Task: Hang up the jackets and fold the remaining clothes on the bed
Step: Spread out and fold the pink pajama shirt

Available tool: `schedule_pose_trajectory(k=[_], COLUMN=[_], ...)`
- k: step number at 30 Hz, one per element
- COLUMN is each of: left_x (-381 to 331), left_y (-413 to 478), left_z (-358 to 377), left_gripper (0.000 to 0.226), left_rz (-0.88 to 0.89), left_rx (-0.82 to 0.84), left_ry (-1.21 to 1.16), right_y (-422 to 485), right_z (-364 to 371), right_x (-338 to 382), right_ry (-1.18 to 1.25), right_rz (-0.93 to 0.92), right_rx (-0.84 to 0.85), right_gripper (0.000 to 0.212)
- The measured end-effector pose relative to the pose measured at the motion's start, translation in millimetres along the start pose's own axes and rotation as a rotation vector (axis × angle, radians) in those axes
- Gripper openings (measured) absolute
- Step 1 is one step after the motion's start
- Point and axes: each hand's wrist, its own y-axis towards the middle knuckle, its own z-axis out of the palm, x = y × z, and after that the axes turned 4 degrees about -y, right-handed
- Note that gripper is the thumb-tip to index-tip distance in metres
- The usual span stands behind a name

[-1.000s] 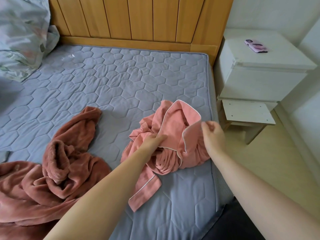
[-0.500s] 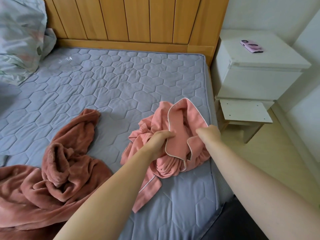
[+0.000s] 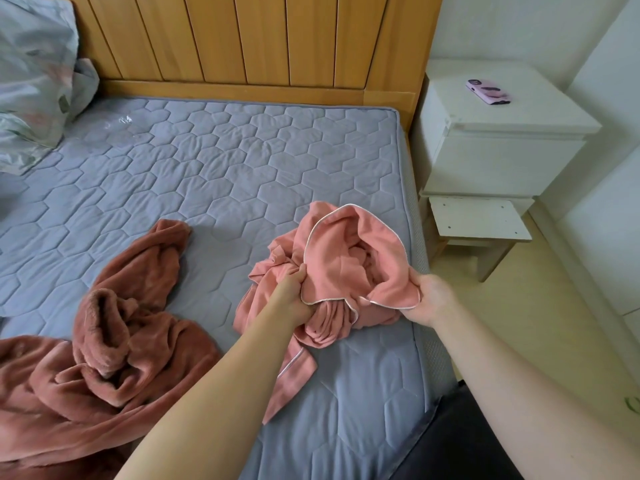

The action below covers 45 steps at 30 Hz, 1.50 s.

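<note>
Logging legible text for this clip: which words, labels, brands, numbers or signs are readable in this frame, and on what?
No text is readable anywhere.
phone on the nightstand: only dark blotches on its lilac case, no letters.
pink garment, gripped by the left hand and right hand: white piping, no visible label.
brown fleece garment and pillow: no writing.

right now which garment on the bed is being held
The lighter pink garment with white piping: the left hand and right hand grip it. The fuzzy brown garment lies untouched to its left.
</note>
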Motion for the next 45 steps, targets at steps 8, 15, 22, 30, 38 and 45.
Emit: schedule_pose_trajectory(k=[8,15,22,30,38,45], left_x=[-4,-18,-21,-46,-44,-34], left_y=[-2,-4,24,7,-3,6], left_z=[-27,5,36,39,49,32], left_gripper=[0.025,0.038,0.014,0.019,0.052,0.023], left_rz=[-0.044,0.625,0.674,0.245,-0.002,0.586], left_rx=[-0.045,-0.284,-0.152,0.223,0.234,-0.368], left_ry=[0.702,1.490,1.313,0.700,0.343,1.197], right_y=[2,13,33,18,10,31], right_z=[-4,26,61,31,25,19], right_x=[-8,0,8,50,55,28], right_ry=[-0.784,-1.123,-1.394,-0.645,-0.374,-1.227], right_rz=[-0.176,-0.694,-0.831,-0.241,0.055,-0.668], right_rx=[-0.161,-0.312,-0.118,0.255,0.368,-0.291], right_gripper=[0.026,0.052,0.006,0.016,0.041,0.028])
